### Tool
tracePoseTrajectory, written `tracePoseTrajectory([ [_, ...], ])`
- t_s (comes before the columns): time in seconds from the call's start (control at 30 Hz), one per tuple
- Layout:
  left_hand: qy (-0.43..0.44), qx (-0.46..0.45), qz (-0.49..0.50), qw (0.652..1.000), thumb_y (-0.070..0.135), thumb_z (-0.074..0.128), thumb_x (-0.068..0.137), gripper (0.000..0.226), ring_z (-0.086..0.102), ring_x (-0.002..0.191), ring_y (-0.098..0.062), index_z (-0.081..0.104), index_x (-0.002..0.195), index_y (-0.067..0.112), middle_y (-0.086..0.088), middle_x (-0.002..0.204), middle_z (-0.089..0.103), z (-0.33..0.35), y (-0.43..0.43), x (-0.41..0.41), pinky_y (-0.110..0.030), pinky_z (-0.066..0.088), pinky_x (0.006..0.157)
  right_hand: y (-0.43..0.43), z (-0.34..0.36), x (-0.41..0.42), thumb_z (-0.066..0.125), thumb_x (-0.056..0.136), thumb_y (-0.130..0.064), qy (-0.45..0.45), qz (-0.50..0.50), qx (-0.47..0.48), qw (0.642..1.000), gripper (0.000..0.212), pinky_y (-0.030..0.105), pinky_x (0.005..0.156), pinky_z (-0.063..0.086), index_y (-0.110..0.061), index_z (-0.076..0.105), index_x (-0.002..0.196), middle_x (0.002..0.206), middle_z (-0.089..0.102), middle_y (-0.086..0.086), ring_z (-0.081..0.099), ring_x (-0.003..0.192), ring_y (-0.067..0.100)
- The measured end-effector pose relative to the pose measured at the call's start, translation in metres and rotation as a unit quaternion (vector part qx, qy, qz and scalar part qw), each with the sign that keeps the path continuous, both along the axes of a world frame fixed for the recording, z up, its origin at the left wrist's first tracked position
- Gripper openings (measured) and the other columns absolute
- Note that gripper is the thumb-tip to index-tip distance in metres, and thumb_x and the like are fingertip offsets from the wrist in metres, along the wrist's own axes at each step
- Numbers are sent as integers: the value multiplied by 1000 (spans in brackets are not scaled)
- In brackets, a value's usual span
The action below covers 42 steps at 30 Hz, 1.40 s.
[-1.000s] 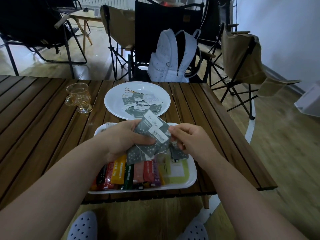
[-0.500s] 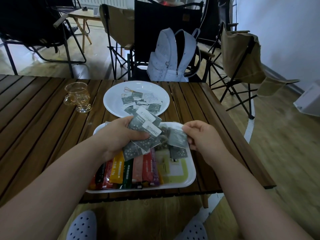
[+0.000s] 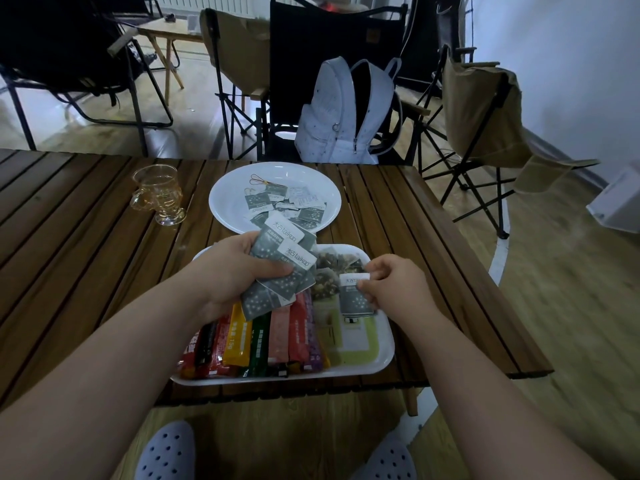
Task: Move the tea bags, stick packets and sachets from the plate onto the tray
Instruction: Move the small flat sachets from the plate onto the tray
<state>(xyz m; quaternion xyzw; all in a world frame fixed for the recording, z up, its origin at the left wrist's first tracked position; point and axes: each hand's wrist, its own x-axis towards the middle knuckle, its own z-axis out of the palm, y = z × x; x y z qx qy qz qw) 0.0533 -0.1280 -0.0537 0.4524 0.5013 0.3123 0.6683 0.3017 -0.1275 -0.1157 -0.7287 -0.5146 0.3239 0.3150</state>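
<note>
A white round plate [image 3: 225,195] at the table's far middle holds several grey-green sachets [image 3: 277,206]. In front of it lies a white tray [image 3: 384,355] with a row of coloured stick packets [image 3: 256,341] on its left and tea bags [image 3: 329,271] at its back. My left hand [image 3: 239,268] grips a fanned bunch of grey sachets [image 3: 280,271] above the tray's back left. My right hand [image 3: 391,285] pinches a single grey sachet [image 3: 355,299] low over the tray's right half, on top of another one.
A glass cup [image 3: 157,194] stands left of the plate on the slatted wooden table [image 3: 69,237]. A white backpack [image 3: 346,112] sits on a chair behind the table, with more folding chairs around. The table's right edge runs close to the tray.
My right hand has pulled one sachet away from the bunch and carried it right and down over the tray. My left hand has kept its bunch and shifted slightly toward the plate.
</note>
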Motion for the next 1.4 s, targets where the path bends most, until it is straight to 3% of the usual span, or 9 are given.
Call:
tracePoseTrajectory([
  [0.4, 9, 2, 4, 1000, -3, 68, 88, 41, 74, 94, -25, 64, 125, 12, -11, 110, 76, -1, 0, 1, -31, 60, 67, 6, -9, -10, 73, 91, -12, -161, 55, -21, 985, 21, 36, 82, 54, -19, 74, 112, 126, 49, 3, 58, 97, 22],
  [0.6, 3, -2, 7, 1000, -4, 67, 88, 40, 75, 93, -24, 65, 124, 12, -11, 109, 77, -2, 1, -1, -30, 62, 65, 1, -2, -15, 73, 88, -18, -100, 109, 35, 988, 11, 20, 60, 42, -27, 72, 82, 82, 59, -9, 57, 73, 9],
  [0.7, 3, -4, 7, 1000, -4, 67, 87, 40, 75, 91, -23, 65, 125, 11, -11, 108, 77, -3, 2, -2, -30, 61, 64, -1, 0, -23, 65, 93, -16, -115, 181, 9, 977, 23, 24, 65, 49, -27, 77, 109, 80, 60, -16, 57, 74, 3],
  [0.83, 7, -7, -7, 1000, -5, 67, 87, 40, 75, 92, -24, 65, 124, 10, -12, 108, 77, -2, 4, -5, -31, 62, 68, 2, 4, -30, 46, 92, 1, -189, 215, 11, 958, 54, 21, 65, 46, -28, 70, 130, 116, 64, 3, 58, 89, 17],
  [0.93, 15, -6, -41, 999, -6, 66, 87, 40, 72, 104, -32, 65, 125, 8, -15, 112, 76, -1, 6, -10, -41, 59, 86, -2, 9, -28, 46, 93, 2, -117, 177, -1, 977, 51, 7, 45, 38, -30, 72, 124, 104, 64, -1, 52, 66, 4],
  [1.0, 18, -8, -70, 997, -6, 65, 88, 40, 71, 108, -34, 64, 126, 7, -17, 114, 75, 1, 6, -13, -45, 56, 92, -4, 11, -28, 57, 97, -12, -57, 142, 43, 987, 29, 10, 59, 47, -26, 78, 112, 99, 72, -7, 62, 73, 2],
  [1.1, 16, -7, -104, 994, -7, 62, 89, 38, 72, 105, -33, 65, 124, 7, -17, 114, 74, 5, 3, -12, -38, 61, 84, -10, 23, -32, 61, 98, -36, 42, 119, 75, 989, 26, 32, 67, 54, -20, 80, 90, 83, 75, -1, 68, 76, 13],
  [1.17, 14, -7, -115, 993, -8, 61, 90, 36, 73, 102, -31, 66, 122, 7, -17, 112, 75, 6, 1, -9, -34, 62, 79, -15, 34, -35, 59, 99, -42, 133, 119, 60, 982, 35, 23, 61, 50, -17, 79, 87, 76, 73, -2, 63, 65, 7],
  [1.4, 11, -16, -121, 992, -7, 60, 91, 35, 74, 100, -29, 65, 122, 7, -17, 112, 75, 7, 2, -3, -35, 63, 79, -18, 38, -33, 65, 98, -20, 257, 140, 46, 955, 12, 18, 58, 47, -13, 73, 91, 71, 68, -4, 58, 60, 5],
])
